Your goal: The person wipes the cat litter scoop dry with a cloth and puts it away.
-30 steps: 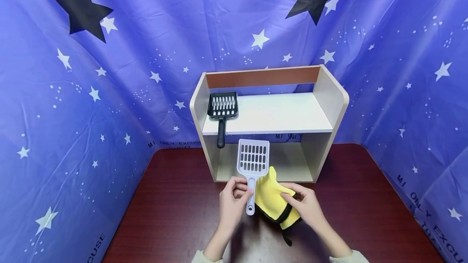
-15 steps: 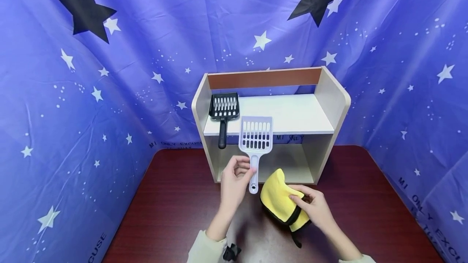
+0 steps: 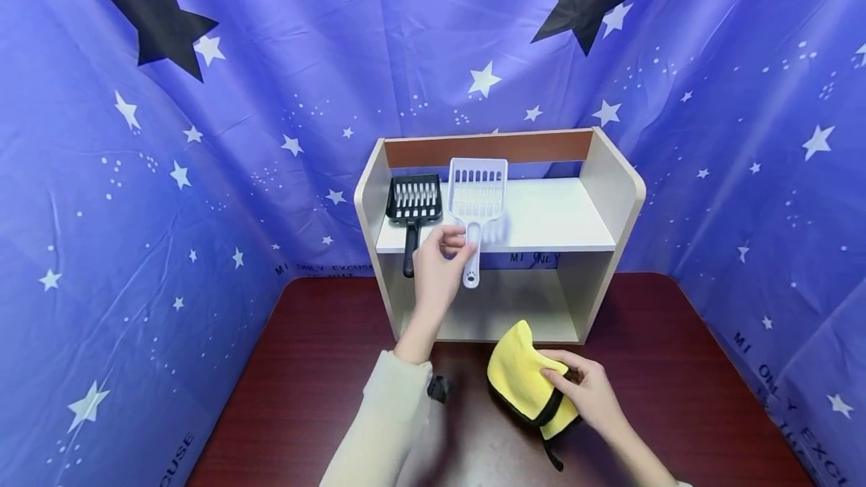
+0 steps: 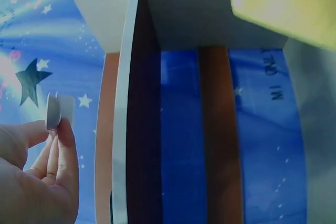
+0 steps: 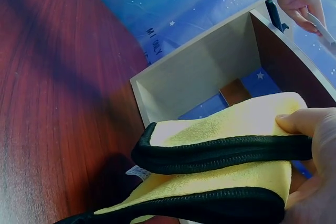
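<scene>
My left hand point(image 3: 440, 265) pinches the handle of a white slotted litter scoop point(image 3: 476, 190), held upright in front of the upper shelf. In the left wrist view the scoop's handle point(image 4: 54, 111) shows end-on between thumb and fingers. A black litter scoop point(image 3: 414, 200) lies on the shelf's left end, its handle jutting past the front edge. My right hand point(image 3: 585, 389) grips a folded yellow cloth point(image 3: 524, 370) with black edging and a black loop, low in front of the shelf unit. The right wrist view shows the cloth point(image 5: 226, 124) doubled over, thumb on top.
A two-tier shelf unit point(image 3: 609, 209) with pale side panels stands at the back of the dark red table point(image 3: 325, 397). Its white upper shelf point(image 3: 555, 209) stretches right of the scoops. Blue star-printed curtains point(image 3: 271, 96) enclose the table on the back and sides.
My left hand has lifted the white scoop up and forward, from before the lower compartment to the upper shelf. My right hand has moved slightly right and down with the cloth.
</scene>
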The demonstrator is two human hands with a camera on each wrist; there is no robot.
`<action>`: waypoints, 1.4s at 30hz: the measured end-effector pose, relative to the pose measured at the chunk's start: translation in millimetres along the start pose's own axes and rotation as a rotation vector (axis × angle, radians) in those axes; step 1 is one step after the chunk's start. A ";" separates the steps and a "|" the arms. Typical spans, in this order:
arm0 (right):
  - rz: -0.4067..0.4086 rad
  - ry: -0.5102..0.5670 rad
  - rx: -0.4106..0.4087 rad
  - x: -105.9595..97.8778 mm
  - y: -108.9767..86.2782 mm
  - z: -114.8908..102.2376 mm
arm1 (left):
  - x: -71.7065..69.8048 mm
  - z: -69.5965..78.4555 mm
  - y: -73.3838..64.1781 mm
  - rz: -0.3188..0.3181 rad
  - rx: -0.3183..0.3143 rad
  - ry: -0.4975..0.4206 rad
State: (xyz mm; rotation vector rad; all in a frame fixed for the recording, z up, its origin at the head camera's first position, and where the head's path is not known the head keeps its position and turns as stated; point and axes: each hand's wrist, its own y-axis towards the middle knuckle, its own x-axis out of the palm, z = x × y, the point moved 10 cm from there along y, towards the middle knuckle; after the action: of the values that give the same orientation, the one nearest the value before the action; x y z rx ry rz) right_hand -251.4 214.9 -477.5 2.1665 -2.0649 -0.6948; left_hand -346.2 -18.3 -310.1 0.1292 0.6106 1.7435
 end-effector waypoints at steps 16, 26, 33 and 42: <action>0.029 -0.032 0.020 -14.1 -6.9 7.9 | 12.5 -15.0 43.3 -0.028 -0.205 0.205; 0.019 -0.016 0.029 -16.5 -9.9 11.5 | 20.7 -28.0 47.5 -0.047 -0.256 0.356; 0.022 -0.030 0.023 -16.8 -10.3 10.5 | 23.6 -26.2 49.7 -0.064 -0.235 0.381; 0.026 -0.010 -0.011 -16.3 -10.6 5.2 | 20.7 -26.1 46.5 -0.071 -0.243 0.327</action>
State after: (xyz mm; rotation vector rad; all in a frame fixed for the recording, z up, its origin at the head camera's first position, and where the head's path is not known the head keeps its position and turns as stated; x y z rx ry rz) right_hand -243.4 232.9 -481.5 2.1313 -2.0847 -0.7142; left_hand -402.9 -14.0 -315.7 -0.3495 0.6241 1.7681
